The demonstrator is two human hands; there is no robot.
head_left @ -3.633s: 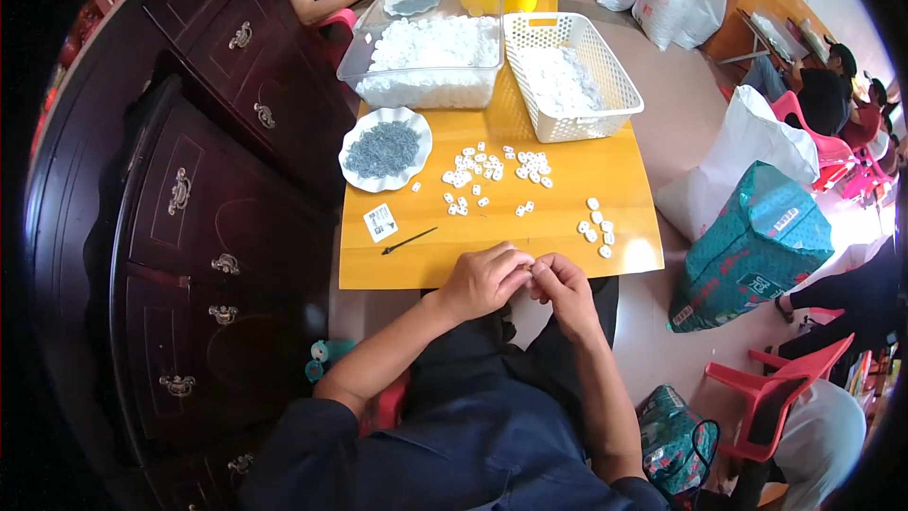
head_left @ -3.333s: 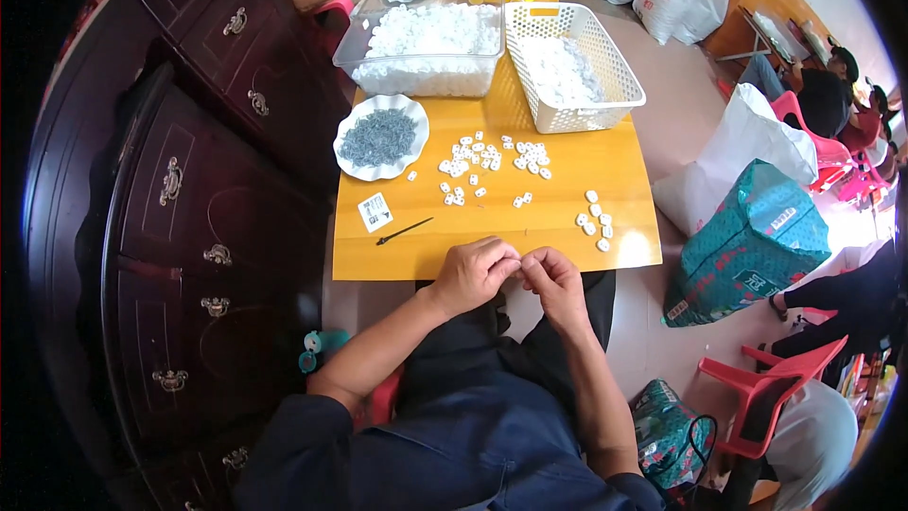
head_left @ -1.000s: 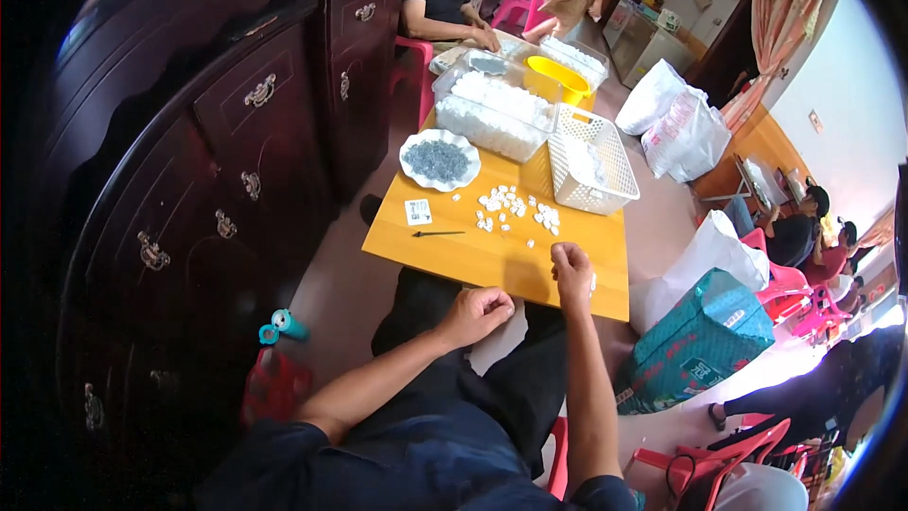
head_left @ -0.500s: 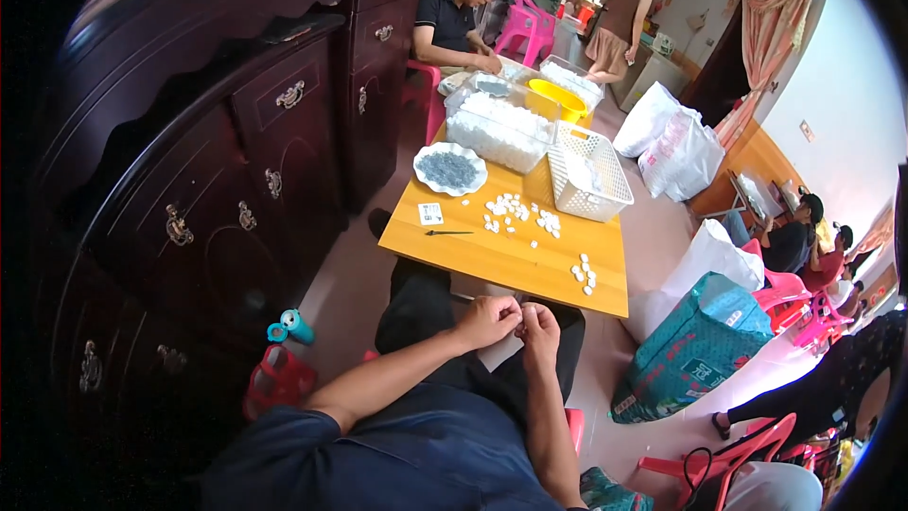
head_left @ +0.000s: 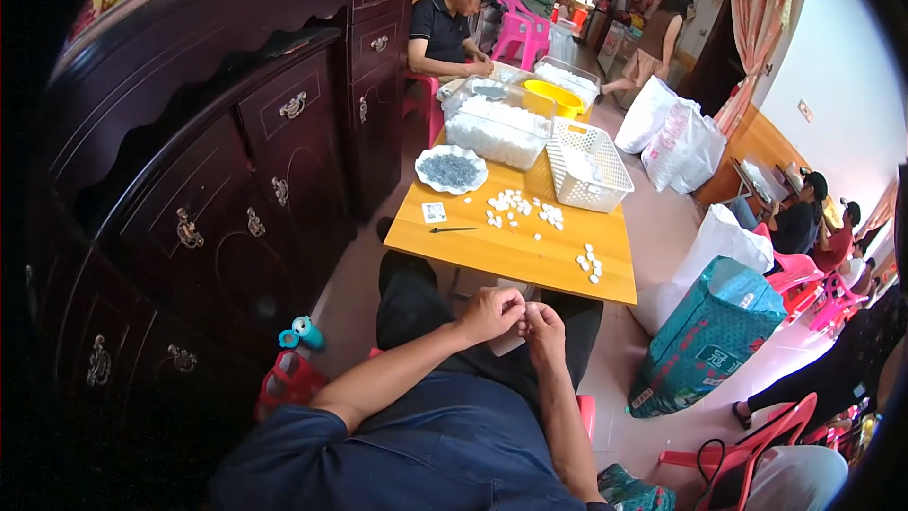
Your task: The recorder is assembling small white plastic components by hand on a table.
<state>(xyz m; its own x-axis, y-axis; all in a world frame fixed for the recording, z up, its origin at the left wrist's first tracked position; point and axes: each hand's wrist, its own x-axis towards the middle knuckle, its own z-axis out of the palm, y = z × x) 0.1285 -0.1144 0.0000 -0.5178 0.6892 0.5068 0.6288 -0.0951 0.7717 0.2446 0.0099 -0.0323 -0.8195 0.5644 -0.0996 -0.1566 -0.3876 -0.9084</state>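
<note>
My left hand [head_left: 490, 316] and my right hand [head_left: 546, 333] meet above my lap, just off the near edge of the wooden table [head_left: 492, 260]. Both are closed in a pinch, fingertips almost touching; whatever they hold is too small or too hidden to make out. A pale flat piece [head_left: 508, 341] shows below the fingers. On the tabletop lie small white round pieces [head_left: 511, 203] in a loose cluster, with a few more [head_left: 590, 263] near the right edge. A scalloped white plate [head_left: 424, 176] holds many small grey-blue bits. Close by are a white printed card [head_left: 434, 212] and a thin dark tool [head_left: 454, 229].
Farther back stand a clear bin [head_left: 501, 142] of white pieces, a white basket [head_left: 591, 191] and a yellow basin [head_left: 558, 97]. Dark cabinets [head_left: 236, 151] line the left. A teal bag [head_left: 705, 341] stands right. A person [head_left: 449, 28] sits across the table.
My view has shifted slightly. My hands stay pinched together over my lap. The person walking in the background has moved to the right.
</note>
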